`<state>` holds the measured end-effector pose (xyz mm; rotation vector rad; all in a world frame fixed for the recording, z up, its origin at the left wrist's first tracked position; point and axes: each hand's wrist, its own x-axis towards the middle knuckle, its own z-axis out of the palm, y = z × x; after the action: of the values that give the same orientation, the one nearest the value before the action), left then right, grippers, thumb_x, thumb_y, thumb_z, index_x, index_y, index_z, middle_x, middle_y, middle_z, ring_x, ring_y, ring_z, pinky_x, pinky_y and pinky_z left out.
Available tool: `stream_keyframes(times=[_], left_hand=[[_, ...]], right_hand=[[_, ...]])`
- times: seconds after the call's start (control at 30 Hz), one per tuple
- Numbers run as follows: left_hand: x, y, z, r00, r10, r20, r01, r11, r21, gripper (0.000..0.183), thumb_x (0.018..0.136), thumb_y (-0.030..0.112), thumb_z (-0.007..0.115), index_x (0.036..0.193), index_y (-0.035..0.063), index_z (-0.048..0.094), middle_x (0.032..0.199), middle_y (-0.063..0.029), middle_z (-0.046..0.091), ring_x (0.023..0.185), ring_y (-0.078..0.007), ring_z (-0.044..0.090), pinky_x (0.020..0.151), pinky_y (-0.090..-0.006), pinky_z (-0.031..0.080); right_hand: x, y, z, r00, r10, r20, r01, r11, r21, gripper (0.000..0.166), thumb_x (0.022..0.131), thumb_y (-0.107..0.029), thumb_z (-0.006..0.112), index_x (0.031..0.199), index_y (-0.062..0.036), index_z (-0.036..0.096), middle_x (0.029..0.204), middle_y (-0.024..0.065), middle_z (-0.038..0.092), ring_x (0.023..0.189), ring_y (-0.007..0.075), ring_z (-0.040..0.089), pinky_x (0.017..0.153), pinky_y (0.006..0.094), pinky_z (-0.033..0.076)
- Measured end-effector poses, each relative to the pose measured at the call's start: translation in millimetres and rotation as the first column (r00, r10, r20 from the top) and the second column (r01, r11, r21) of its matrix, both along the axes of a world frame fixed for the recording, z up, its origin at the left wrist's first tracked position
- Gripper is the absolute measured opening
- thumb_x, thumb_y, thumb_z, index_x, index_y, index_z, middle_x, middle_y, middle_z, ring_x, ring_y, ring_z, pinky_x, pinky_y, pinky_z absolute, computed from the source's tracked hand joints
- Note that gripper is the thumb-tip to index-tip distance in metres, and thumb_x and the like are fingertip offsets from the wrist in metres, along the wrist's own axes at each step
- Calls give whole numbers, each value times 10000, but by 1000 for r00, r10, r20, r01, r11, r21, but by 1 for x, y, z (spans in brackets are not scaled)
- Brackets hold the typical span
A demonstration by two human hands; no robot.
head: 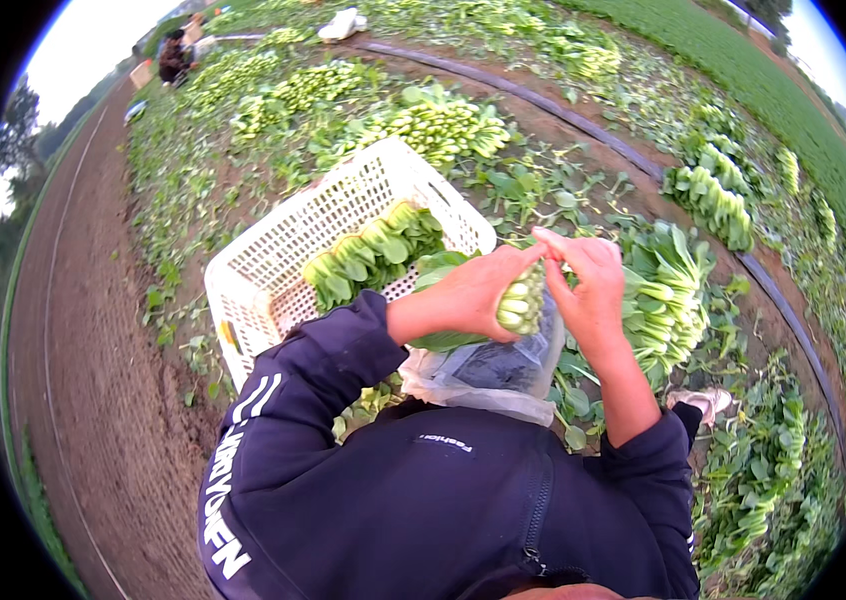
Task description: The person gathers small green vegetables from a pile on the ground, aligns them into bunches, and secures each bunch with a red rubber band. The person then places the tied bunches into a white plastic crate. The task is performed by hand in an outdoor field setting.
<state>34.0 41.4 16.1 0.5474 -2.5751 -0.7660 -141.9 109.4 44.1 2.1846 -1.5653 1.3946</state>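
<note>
My left hand (468, 296) is wrapped around a bunch of bok choy (519, 306). The pale stem ends face right and the green leaves stick out on the left side of my wrist. My right hand (589, 274) is raised at the stem end, its thumb and fingertips pinched together against my left fingertips. Whether something thin is between them cannot be made out. Just beyond my left forearm, a white plastic crate (295, 234) stands tilted in view, with a row of bok choy bunches (374, 255) inside.
Clear plastic sheeting (483, 375) covers my lap. Loose bok choy (667, 300) lies in a pile at my right, with another pile (438, 127) behind the crate. A dark hose (543, 97) crosses the field. A person (174, 58) crouches far off; bare soil (108, 337) runs along the left.
</note>
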Motion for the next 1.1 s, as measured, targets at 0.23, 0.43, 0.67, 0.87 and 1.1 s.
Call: stream_keyframes(times=[0.23, 0.43, 0.67, 0.87, 1.1], left_hand=[[-1, 0, -14, 986, -91, -139, 66, 982, -177, 830, 613, 273, 776, 1298, 15, 385, 1079, -184, 551, 992, -351, 529, 872, -406, 443], [4, -7, -11, 1000, 0, 5, 0, 1000, -22, 867, 807, 242, 632, 1490, 66, 128, 1026, -184, 537, 909, -345, 554, 826, -378, 454], [9, 6, -1, 995, 99, -13, -99, 995, -8, 1175, 533, 218, 840, 1494, 90, 175, 1221, -145, 490, 1135, -322, 508, 960, -367, 425], [1, 6, 2, 997, 68, 38, -68, 998, -13, 1142, 533, 206, 851, 1471, 65, 216, 1284, -156, 468, 1172, -329, 493, 989, -370, 409], [11, 3, -2, 997, 80, 10, -81, 993, 90, 1190, 523, 224, 870, 1481, 49, 186, 1372, -183, 433, 1228, -327, 486, 1017, -363, 400]], right_hand=[[38, 11, 15, 978, 190, -90, -204, 963, -176, 364, 702, 14, 634, 1043, -100, 685, 779, 39, 588, 779, 212, 582, 808, 384, 424], [57, 33, -6, 932, 356, -66, -361, 922, -137, 369, 690, -23, 636, 1039, -132, 682, 780, 5, 534, 760, 205, 551, 782, 366, 419], [-44, 32, -70, 999, 29, 18, -31, 994, 104, 281, 774, -21, 588, 1044, -96, 562, 828, 36, 598, 798, 214, 582, 823, 347, 388], [-43, 39, -115, 997, -15, -70, 29, 979, 202, 248, 861, -169, 605, 1102, -121, 570, 895, 23, 611, 864, 213, 581, 862, 369, 380], [-32, 19, -81, 999, 14, -34, -2, 940, 341, 368, 973, -337, 426, 1294, -188, 527, 896, 32, 622, 845, 191, 558, 824, 362, 335]])
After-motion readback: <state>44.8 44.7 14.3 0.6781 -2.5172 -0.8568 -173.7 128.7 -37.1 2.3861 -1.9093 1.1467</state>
